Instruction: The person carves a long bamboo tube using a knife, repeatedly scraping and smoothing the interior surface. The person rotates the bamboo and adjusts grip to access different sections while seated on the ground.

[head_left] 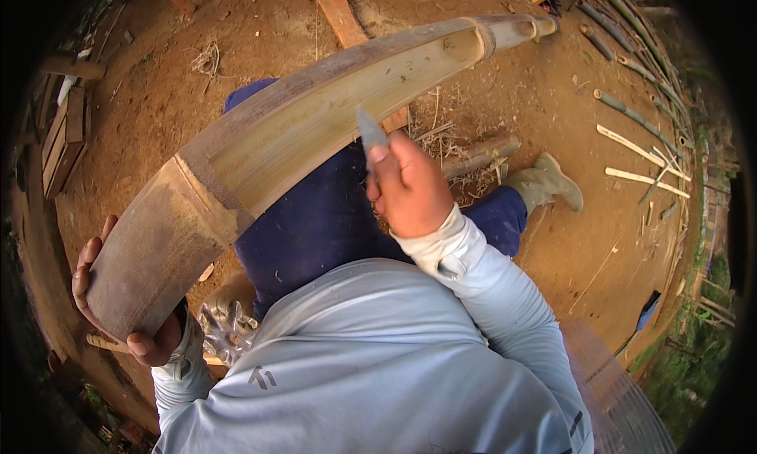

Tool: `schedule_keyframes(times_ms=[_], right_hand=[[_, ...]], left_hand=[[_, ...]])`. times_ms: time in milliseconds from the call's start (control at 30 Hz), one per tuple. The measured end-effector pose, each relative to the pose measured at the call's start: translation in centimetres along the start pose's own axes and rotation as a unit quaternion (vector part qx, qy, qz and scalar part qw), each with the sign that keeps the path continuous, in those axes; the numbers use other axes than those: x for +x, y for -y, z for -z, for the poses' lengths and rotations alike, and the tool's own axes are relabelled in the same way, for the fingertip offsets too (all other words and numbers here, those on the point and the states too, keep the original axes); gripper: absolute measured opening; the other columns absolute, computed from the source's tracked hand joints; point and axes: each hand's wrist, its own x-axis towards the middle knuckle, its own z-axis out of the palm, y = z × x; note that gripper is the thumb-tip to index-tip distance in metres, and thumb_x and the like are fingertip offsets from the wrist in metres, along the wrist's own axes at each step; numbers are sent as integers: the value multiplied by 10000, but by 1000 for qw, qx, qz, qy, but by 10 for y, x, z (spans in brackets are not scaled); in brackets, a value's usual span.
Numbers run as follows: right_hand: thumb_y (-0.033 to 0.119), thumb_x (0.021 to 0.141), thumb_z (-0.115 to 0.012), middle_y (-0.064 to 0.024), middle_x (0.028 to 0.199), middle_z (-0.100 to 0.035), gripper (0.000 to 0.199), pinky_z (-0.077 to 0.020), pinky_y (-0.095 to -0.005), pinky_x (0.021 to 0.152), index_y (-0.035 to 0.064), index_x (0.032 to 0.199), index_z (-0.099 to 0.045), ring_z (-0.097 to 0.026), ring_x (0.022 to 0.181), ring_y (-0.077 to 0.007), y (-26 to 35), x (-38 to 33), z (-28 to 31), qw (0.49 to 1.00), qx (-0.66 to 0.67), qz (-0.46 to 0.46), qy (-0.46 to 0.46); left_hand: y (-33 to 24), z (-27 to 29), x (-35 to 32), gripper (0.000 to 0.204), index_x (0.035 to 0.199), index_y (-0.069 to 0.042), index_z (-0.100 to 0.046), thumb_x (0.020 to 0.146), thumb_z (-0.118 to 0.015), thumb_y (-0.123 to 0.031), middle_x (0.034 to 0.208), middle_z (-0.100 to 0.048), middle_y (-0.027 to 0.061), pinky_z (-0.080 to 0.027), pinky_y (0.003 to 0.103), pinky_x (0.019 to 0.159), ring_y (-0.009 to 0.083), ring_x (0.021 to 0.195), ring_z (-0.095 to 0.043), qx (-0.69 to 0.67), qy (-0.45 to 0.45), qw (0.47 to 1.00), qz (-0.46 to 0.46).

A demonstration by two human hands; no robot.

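A thick bamboo pole lies aslant across my lap, running from the lower left to the far upper right. Its upper side is cut open into a long pale trough, with closed node rings at intervals. My left hand is wrapped round the near end, thumb on one side and fingers on the other; the palm is hidden beneath. In my right hand is a knife, its pointed grey blade standing up in front of the trough's near edge. The handle is hidden in the closed fingers. Whether the blade touches the bamboo, I cannot tell.
Under the bamboo, a wooden plank and a cut log with shavings lie on the dirt floor. Bamboo poles and pale split strips are at the right. A clear plastic bottle sits beside my left forearm.
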Motion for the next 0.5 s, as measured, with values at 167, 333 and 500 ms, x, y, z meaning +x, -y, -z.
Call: schedule_keyframes(times_ms=[167,333,500], right_hand=[[317,1065,-436,-9,630,-527,317,-391,-252,441,73,878,-513,-486,480,-91,-5,35,16,992,84,-43,-80],[273,1061,-450,-32,613,-543,294,-393,-266,431,49,877,-500,-507,483,-98,4,-7,-2,999,2,-40,6],[279,1068,-425,-29,624,-532,297,-397,-263,436,54,891,-503,-483,473,-104,3,23,6,990,105,-59,-76]], left_hand=[[-4,-2,-2,854,1400,-74,-407,780,-752,-549,1406,-447,236,-357,652,1101,517,1324,-434,-15,-6,1000,16],[-2,-3,1,847,1402,-77,-407,781,-763,-531,1410,-443,234,-367,650,1097,516,1325,-432,-15,-2,1000,10],[-6,-6,1,851,1399,-79,-408,779,-766,-538,1406,-447,234,-379,647,1092,507,1323,-438,-23,-8,999,21]])
